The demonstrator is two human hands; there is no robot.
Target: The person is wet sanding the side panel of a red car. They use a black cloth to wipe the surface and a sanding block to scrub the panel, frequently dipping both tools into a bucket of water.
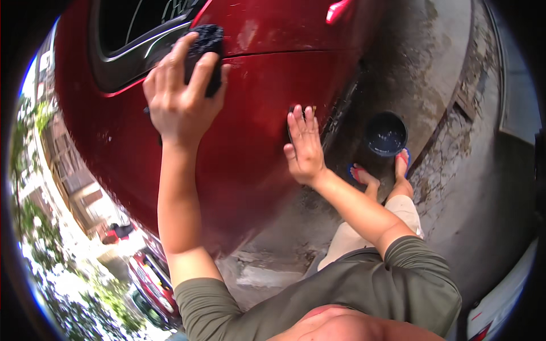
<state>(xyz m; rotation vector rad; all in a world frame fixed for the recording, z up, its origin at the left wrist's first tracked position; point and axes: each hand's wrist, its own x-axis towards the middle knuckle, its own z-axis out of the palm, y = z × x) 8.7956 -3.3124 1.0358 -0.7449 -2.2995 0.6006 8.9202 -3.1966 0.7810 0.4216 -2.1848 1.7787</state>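
Left hand: upper left of the frame, back of the left hand (181, 105) uppermost, laid over the dark cloth.
Left fingers: spread and bent over the dark cloth (211, 41), gripping it against the bodywork; the thumb rests along its right side.
Cloth position: upper left of the frame, on the red car (244, 153), just beside the dark window (139, 25); textured surface, partly hidden beneath the hand.
Right hand: centre of the frame, the right hand (307, 149) laid on or just over the red panel, lower right of the cloth and well apart from it.
Right fingers: extended, nearly straight, close together, with the thumb apart; not closed. A small dark patch (291, 109) shows at the fingertips; whether loose item or car part, cannot tell.
Car body: glossy red, filling the upper left and centre; a panel seam runs right from the cloth.
Bucket: right of centre, dark round bucket (371, 126) on the concrete floor (426, 74), liquid (388, 136) inside, near the person's sandalled feet (402, 163).
Clothing: olive shirt (341, 287), pale shorts (405, 211).
Background: second red car (151, 281), lower left of the frame.
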